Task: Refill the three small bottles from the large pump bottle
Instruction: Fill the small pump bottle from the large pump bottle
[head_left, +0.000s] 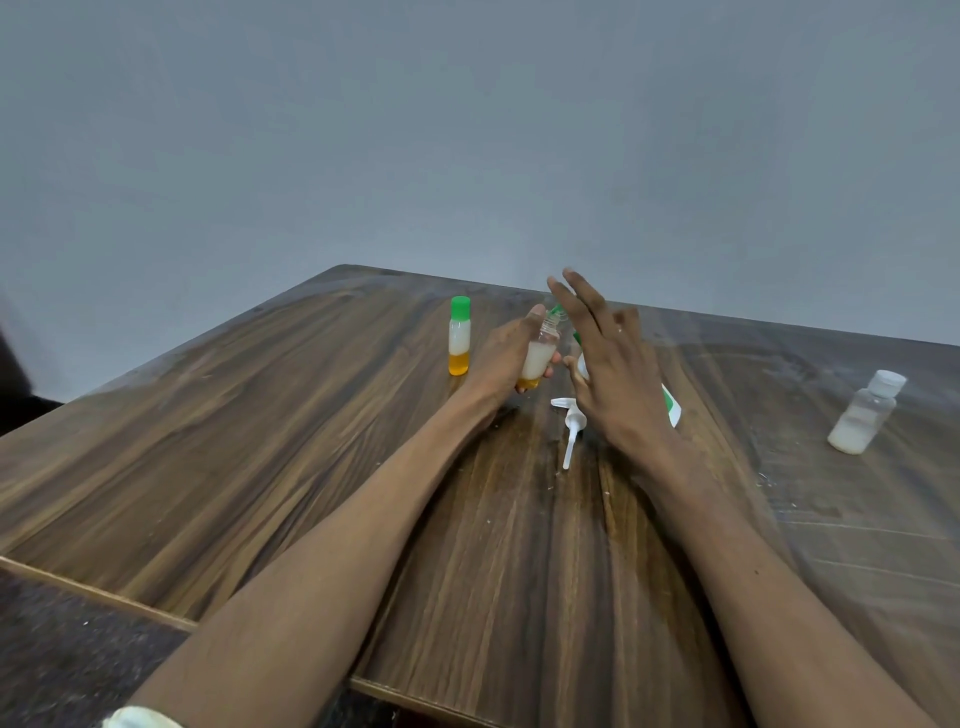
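Forearms: both reach out over the bench (260, 467)
Left hand (506, 358): grip wrapped around 1 uncapped small bottle (537, 356), tilted, milky inside
Right hand (610, 364): fingers spread, grip holds nothing, large bottle (670, 408) mostly hidden behind it
Pump head (571, 423): lying loose on the bench
Other 2: green-capped bottle (459, 335) left, clear bottle (865, 413) far right
Handling: probably light, slick plastic, hold mid-body
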